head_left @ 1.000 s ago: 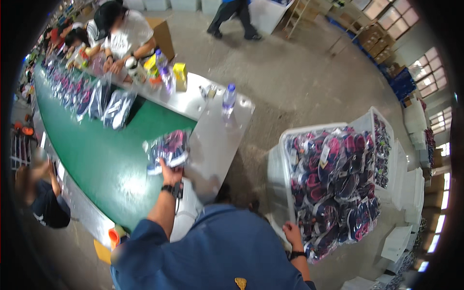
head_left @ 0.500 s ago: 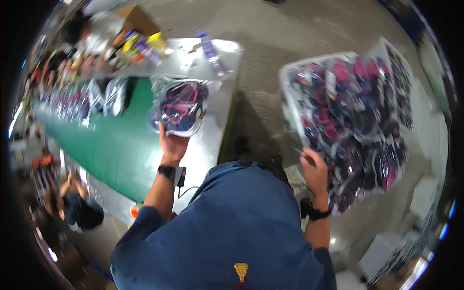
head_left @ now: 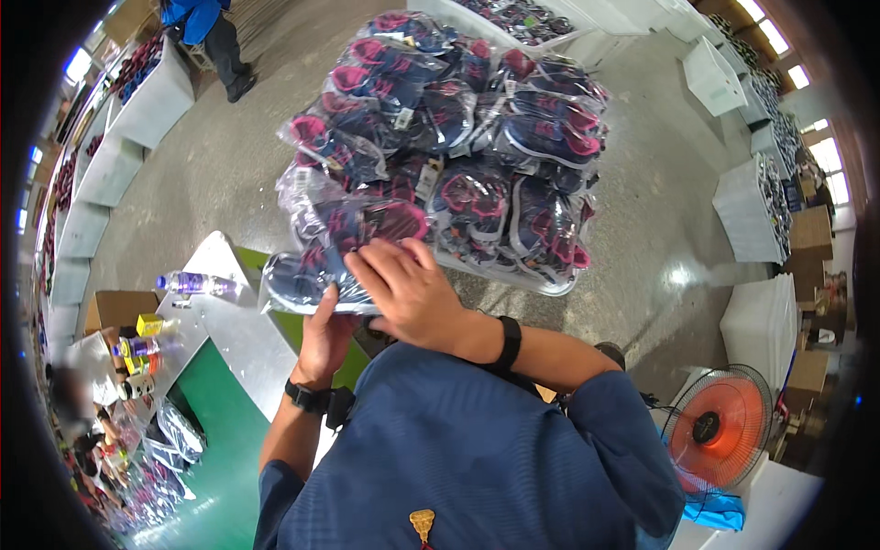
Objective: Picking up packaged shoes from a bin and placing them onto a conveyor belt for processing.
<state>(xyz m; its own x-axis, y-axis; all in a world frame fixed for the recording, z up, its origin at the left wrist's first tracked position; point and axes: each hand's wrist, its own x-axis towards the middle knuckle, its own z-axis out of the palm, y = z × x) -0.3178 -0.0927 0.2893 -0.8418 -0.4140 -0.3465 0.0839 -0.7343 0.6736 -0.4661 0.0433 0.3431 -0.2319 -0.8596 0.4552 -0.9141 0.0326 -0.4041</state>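
Observation:
My left hand (head_left: 325,341) grips a clear-bagged pair of shoes (head_left: 298,282), navy with white soles, from its near side, thumb on top. Across the right end of that bag lies my right hand (head_left: 417,298), its fingers stretched out and slightly apart on the plastic; its thumb is mostly hidden. Just beyond both hands, a heap of bagged navy and pink shoes (head_left: 467,197) fills a white bin (head_left: 541,284). The held pair is at the bin's near left corner, and I cannot tell whether it touches the heap.
To the left are a metal table (head_left: 243,353) with a green surface (head_left: 215,440), and a purple-labelled bottle (head_left: 197,284). An orange fan (head_left: 720,426) stands at right. White bins (head_left: 752,211) line both sides. Another person (head_left: 215,41) stands at the far left.
My view has turned right, from the table toward the shoe bin. The bagged shoes in my left hand have moved off the table to the bin's edge. My right hand has come over onto them.

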